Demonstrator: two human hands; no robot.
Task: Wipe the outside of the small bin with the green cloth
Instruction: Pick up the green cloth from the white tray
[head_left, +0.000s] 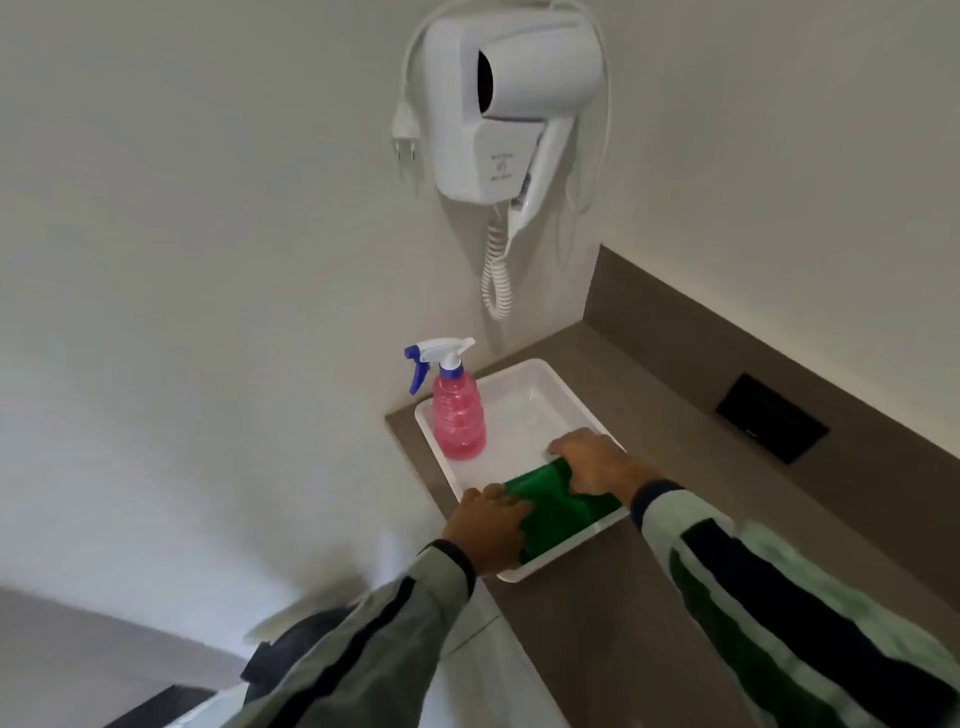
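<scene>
A green cloth (558, 512) lies in the near end of a white tray (540, 395) on a brown counter. My left hand (488, 530) rests on the cloth's left edge, fingers closed over it. My right hand (597, 462) presses on the cloth's far right part, fingers curled into the fabric. A dark, blurred object (291, 649) with a pale rim shows low on the left below my left sleeve; I cannot tell whether it is the small bin.
A pink spray bottle (460, 415) with a blue and white trigger stands in the tray's far left corner. A white wall-mounted hair dryer (498, 104) with a coiled cord hangs above. A black socket plate (771, 418) sits in the brown backsplash at right.
</scene>
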